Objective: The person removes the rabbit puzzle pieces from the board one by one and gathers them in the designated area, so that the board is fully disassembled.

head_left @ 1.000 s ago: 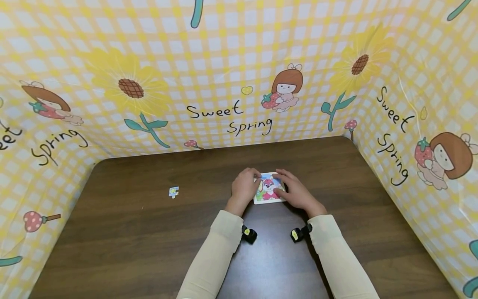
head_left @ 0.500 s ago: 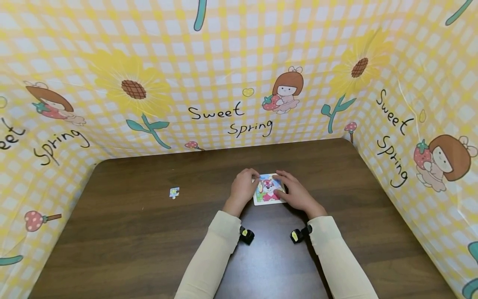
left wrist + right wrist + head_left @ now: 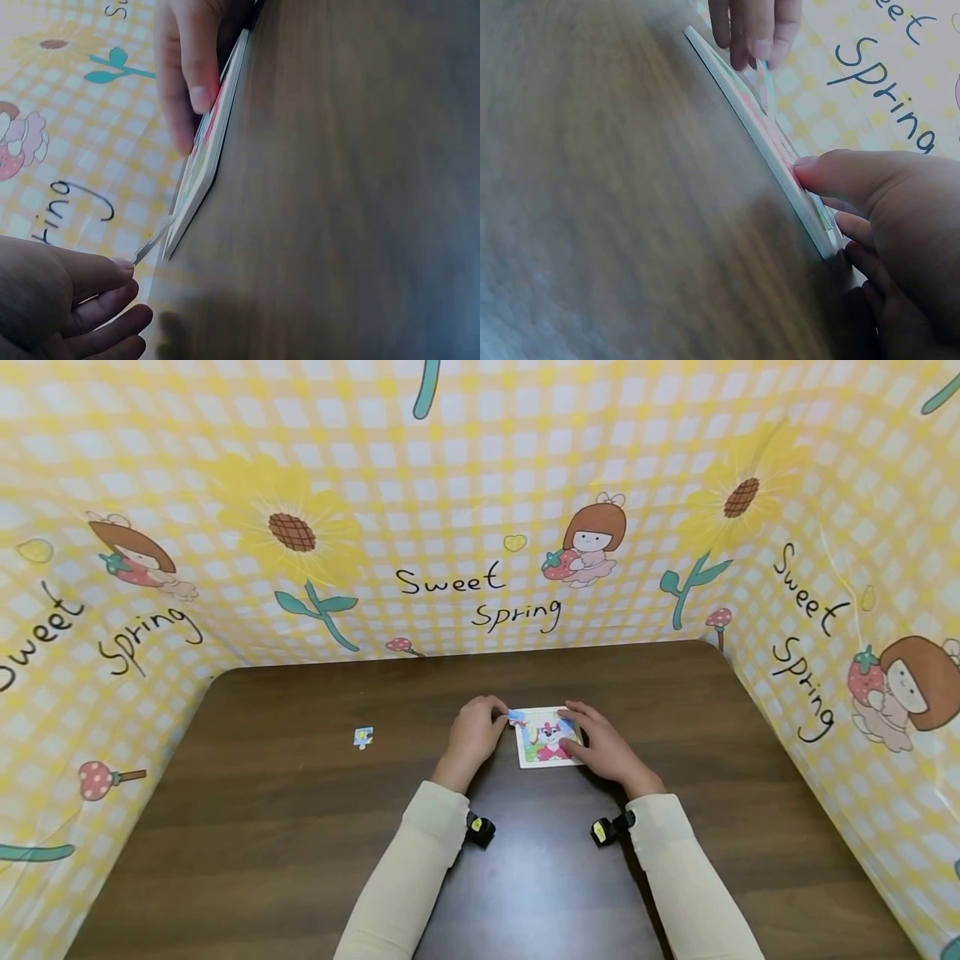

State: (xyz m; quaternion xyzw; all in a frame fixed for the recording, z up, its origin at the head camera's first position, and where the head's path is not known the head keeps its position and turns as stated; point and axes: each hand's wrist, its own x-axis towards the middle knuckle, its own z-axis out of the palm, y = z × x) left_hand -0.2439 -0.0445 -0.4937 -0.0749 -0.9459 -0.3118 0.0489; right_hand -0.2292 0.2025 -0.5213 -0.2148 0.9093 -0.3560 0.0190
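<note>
A small square jigsaw puzzle in a white frame [image 3: 523,753] lies on the table, its picture showing a pink and white cartoon animal. My left hand [image 3: 472,735] is at the frame's upper left corner, pinching a thin, mostly blue puzzle piece [image 3: 517,717] between thumb and fingertips. In the left wrist view that piece [image 3: 154,240] stands tilted, its far end close to the frame's edge. My right hand [image 3: 609,748] holds the puzzle's right side, thumb [image 3: 832,169] on the picture and fingers about the edge.
A loose puzzle piece [image 3: 363,737], blue and yellow, lies on the brown wooden table [image 3: 285,827] to the left. Yellow checked cloth [image 3: 450,510] with printed flowers and figures walls off the table's back and sides. Both wrists wear small black cameras [image 3: 480,830].
My left hand has moved left off the picture, drawing the blue piece out past the frame's upper left corner. My right hand stays on the puzzle; the head view has shifted slightly.
</note>
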